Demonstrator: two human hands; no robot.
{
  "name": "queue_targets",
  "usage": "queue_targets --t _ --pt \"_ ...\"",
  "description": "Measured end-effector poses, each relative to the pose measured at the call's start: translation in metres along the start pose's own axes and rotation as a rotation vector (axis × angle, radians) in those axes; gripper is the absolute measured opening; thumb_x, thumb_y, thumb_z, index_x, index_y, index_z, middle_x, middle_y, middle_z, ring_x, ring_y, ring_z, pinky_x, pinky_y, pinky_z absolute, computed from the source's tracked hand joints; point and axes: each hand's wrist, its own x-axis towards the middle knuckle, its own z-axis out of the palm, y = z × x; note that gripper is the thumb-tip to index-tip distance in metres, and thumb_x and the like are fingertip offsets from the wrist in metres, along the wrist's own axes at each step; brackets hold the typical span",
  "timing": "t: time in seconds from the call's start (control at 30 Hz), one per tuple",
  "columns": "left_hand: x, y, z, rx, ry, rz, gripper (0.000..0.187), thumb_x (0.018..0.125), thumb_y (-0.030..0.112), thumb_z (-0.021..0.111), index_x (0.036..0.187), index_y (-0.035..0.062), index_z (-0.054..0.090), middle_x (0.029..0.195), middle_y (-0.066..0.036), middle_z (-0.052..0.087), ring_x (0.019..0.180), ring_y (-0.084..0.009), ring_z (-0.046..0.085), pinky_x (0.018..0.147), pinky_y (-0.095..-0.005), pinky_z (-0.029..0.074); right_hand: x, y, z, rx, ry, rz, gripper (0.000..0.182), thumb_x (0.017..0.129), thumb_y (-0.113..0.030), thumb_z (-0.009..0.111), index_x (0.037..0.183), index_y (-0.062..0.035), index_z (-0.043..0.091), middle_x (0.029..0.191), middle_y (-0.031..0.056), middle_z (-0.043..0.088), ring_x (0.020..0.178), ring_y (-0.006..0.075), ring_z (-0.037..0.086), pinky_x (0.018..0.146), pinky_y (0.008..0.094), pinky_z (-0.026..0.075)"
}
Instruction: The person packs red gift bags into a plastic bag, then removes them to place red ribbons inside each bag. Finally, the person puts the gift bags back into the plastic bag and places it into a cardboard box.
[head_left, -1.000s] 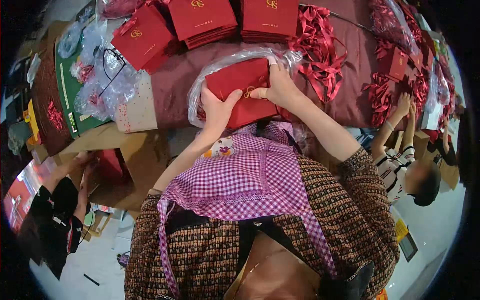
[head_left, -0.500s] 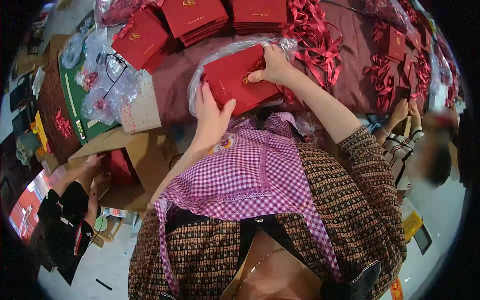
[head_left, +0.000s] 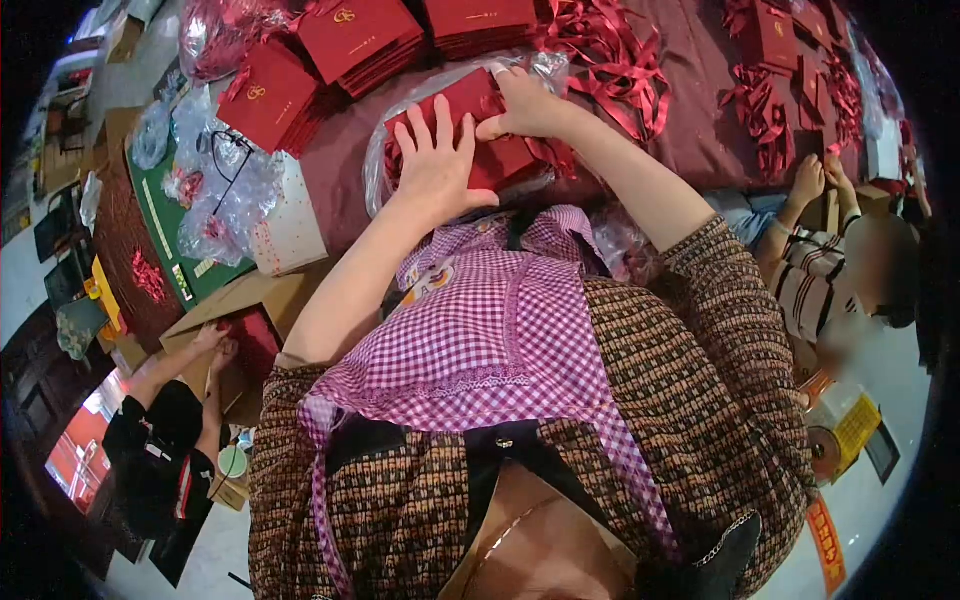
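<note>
A stack of red, flat gift bags [head_left: 503, 160] lies on a clear plastic bag [head_left: 376, 168] at the table's near edge. My left hand [head_left: 435, 170] rests palm down on the stack, fingers spread, hiding much of its left part. At the far right of the stack is my right hand [head_left: 527, 105], its thumb on the top bag and its fingers curled over the far edge. Red ribbon shows beside the stack, under the right wrist.
Behind are stacks of red bags [head_left: 360, 40] with gold print, and a heap of red ribbons [head_left: 620, 70]. At left sit crumpled plastic [head_left: 225, 185] and a cardboard box [head_left: 265, 300] with another person's hands at it. A person works at right.
My left hand has gone from holding the stack's left edge to lying spread on top. My right hand stays at the far right corner. The view has shifted a little.
</note>
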Motion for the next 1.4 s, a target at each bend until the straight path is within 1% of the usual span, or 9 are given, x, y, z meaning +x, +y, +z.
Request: queue_targets --t 0.1,0.2,0.27,0.33,0.5,0.93,1.13,1.3,1.4 --pt "-0.002 -0.004 0.003 0.022 0.004 0.008 0.109 0.063 0.063 0.070 0.142 0.0003 0.029 0.146 -0.035 0.011 0.130 -0.0601 0.012 0.102 -0.0679 0.015 -0.020 0.012 -0.030 0.752 -0.072 -0.094 0.063 0.080 -0.027 0.069 0.129 0.0017 0.044 0.111 0.0145 0.060 0.100 0.0218 0.059 0.091 0.0321 0.045" --pt "-0.001 -0.004 0.011 0.006 0.097 0.041 0.107 0.061 0.063 0.072 0.139 0.0000 0.034 0.144 -0.036 0.016 0.127 -0.0619 0.016 0.099 -0.0712 0.018 -0.070 0.025 -0.047 0.838 0.360 0.022 0.034 0.086 -0.020 0.063 0.112 0.0014 0.059 0.097 0.0051 0.062 0.086 0.0099 0.057 0.079 0.0254 0.047" --pt "-0.002 -0.005 0.012 0.000 0.097 0.044 0.107 0.060 0.063 0.072 0.139 0.0001 0.035 0.144 -0.036 0.017 0.127 -0.0618 0.016 0.099 -0.0712 0.018 -0.107 0.053 -0.022 0.662 0.561 0.091 0.025 0.088 -0.020 0.060 0.102 0.0011 0.061 0.091 0.0026 0.063 0.083 0.0104 0.058 0.075 0.0261 0.048" --pt "-0.001 -0.006 0.013 0.000 0.114 0.051 0.107 0.060 0.063 0.072 0.139 0.0002 0.035 0.144 -0.035 0.017 0.128 -0.0614 0.017 0.099 -0.0707 0.019 -0.144 0.057 -0.005 0.888 0.285 0.360 0.021 0.090 -0.021 0.058 0.095 -0.0004 0.063 0.085 0.0014 0.062 0.077 0.0095 0.057 0.069 0.0247 0.047" --pt "0.000 -0.006 0.013 0.013 0.109 0.056 0.107 0.060 0.062 0.072 0.139 0.0001 0.034 0.144 -0.035 0.017 0.128 -0.0604 0.017 0.099 -0.0696 0.020 -0.156 0.040 0.052 0.985 -0.128 0.340 0.032 0.087 -0.031 0.062 0.098 -0.0013 0.062 0.086 0.0030 0.062 0.076 0.0101 0.056 0.068 0.0255 0.046" --pt "-0.003 -0.009 0.016 0.010 0.108 0.047 0.108 0.061 0.062 0.072 0.139 -0.0009 0.033 0.146 -0.034 0.015 0.130 -0.0588 0.017 0.100 -0.0679 0.021 -0.176 0.034 0.046 1.213 0.447 0.446 0.016 0.086 -0.018 0.061 0.084 -0.0019 0.061 0.071 0.0035 0.060 0.061 0.0115 0.055 0.057 0.0258 0.043" --pt "-0.007 -0.007 0.015 -0.006 0.163 0.046 0.107 0.058 0.061 0.074 0.138 0.0004 0.037 0.144 -0.034 0.019 0.129 -0.0588 0.019 0.100 -0.0683 0.021 -0.200 0.068 0.023 1.026 0.151 0.606 0.027 0.089 -0.028 0.061 0.088 -0.0011 0.063 0.076 0.0042 0.063 0.064 0.0112 0.057 0.059 0.0254 0.045" --pt "-0.011 -0.006 0.010 -0.047 0.149 0.025 0.107 0.056 0.059 0.076 0.138 0.0016 0.037 0.146 -0.033 0.017 0.130 -0.0581 0.017 0.101 -0.0681 0.019 -0.149 0.107 -0.035 0.773 0.517 0.323 0.029 0.090 -0.028 0.061 0.099 -0.0010 0.064 0.085 0.0030 0.063 0.076 0.0128 0.060 0.069 0.0252 0.049" --pt "-0.013 -0.006 0.008 -0.053 0.149 0.027 0.109 0.055 0.059 0.077 0.138 0.0011 0.037 0.146 -0.033 0.017 0.130 -0.0579 0.016 0.102 -0.0680 0.018 -0.087 0.083 -0.083 1.012 0.400 0.217 0.035 0.090 -0.027 0.061 0.113 0.0000 0.060 0.097 0.0050 0.063 0.088 0.0143 0.060 0.078 0.0276 0.048"
